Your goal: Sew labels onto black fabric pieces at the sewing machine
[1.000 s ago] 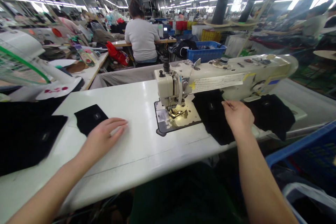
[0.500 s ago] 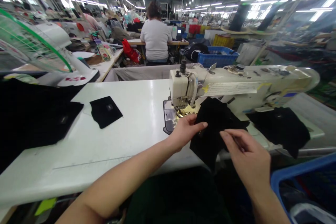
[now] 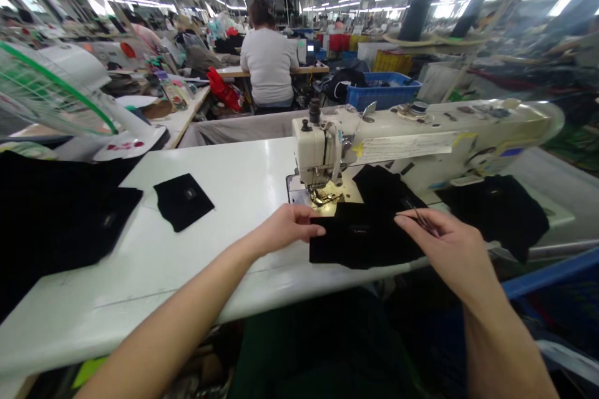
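My left hand (image 3: 292, 227) is closed in a pinch on the upper left corner of a black fabric piece (image 3: 344, 246), which carries a small label (image 3: 359, 230). The piece is stretched flat near the table's front edge. My right hand (image 3: 442, 243) pinches its upper right side between thumb and forefinger. A thin, dark, pointed metal tool (image 3: 418, 217), its kind unclear, is tucked into the same hand. Just behind lies more black fabric (image 3: 386, 190), partly overlapped by the labelled piece. The sewing machine's presser foot (image 3: 325, 196) is just beyond my left hand.
The sewing machine (image 3: 397, 137) spans the table's right side. Another labelled black piece (image 3: 183, 201) lies on the white tabletop (image 3: 243, 174), with a black fabric pile (image 3: 70, 218) farther left. More black cloth (image 3: 500, 212) rests at right, above a blue crate (image 3: 556, 274). A fan (image 3: 60, 87) stands back left.
My left hand has moved left, spreading the black piece wide so its label faces up. The dark tool in my right hand shows more clearly. The view has shifted slightly.
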The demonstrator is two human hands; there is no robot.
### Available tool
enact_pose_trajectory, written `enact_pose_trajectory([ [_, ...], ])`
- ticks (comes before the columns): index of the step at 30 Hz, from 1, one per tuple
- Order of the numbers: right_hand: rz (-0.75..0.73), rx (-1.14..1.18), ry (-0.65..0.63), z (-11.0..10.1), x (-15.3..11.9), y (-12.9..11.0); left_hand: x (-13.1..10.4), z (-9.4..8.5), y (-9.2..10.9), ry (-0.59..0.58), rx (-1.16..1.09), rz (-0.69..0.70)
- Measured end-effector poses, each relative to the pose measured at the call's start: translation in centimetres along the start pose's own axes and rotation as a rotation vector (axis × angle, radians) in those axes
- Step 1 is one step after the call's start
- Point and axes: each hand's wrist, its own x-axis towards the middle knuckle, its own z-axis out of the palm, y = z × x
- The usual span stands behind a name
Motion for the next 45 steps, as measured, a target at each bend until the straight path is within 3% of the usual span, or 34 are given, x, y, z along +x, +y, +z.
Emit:
enact_pose_trajectory([
  [3,0.060,0.065,-0.170,0.9,-1.4,1.2,-0.6,-2.8,-0.8,0.191,-0.162,-0.090],
  [7,0.177,0.179,-0.352,4.1,-4.8,1.8,0.0,-4.3,-1.4,0.330,-0.146,-0.119],
  [10,0.161,0.246,-0.359,7.0,-7.3,1.5,1.8,-4.1,-2.0,0.376,0.163,-0.069],
  [15,-0.024,0.267,-0.442,9.4,-8.9,1.2,4.3,-2.7,-3.5,0.456,0.825,0.286],
  [18,-0.178,0.245,-0.457,9.5,-8.6,1.9,4.6,-2.3,-4.1,0.536,0.999,0.385],
  [22,-0.479,0.194,-0.409,9.1,-8.0,2.8,4.3,-2.4,-4.7,0.435,0.985,0.455],
  [25,-0.588,0.072,-0.364,8.9,-7.8,3.1,4.3,-2.8,-5.1,0.412,1.004,0.521],
  [37,-0.579,-0.046,-0.312,8.4,-7.4,2.7,5.0,-3.1,-5.4,0.425,1.080,0.568],
  [45,-0.563,-0.092,-0.352,8.2,-7.1,2.1,5.1,-3.4,-5.4,0.411,1.052,0.578],
])
